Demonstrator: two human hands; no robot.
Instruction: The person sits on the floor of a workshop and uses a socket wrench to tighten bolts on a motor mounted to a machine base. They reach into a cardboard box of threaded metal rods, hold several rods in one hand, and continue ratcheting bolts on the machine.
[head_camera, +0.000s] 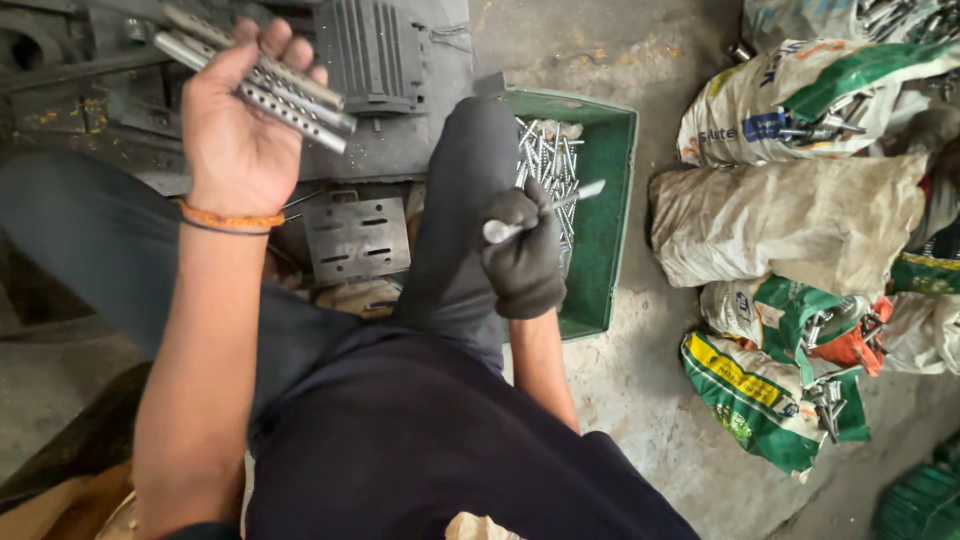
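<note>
A bundle of perforated metal tubes (262, 80) lies across the palm of the bare left hand (235, 120), raised at upper left; its fingers curl over the tubes, closed around them. The right hand (525, 250), in a dark glove, rests by the person's knee (470, 160) with its fingers clamped on a single metal rod (545, 212) that points toward a green crate (605, 200). More shiny rods lie heaped in that crate. To the right, filled sacks (790, 215) crowd the concrete floor (650, 380).
</note>
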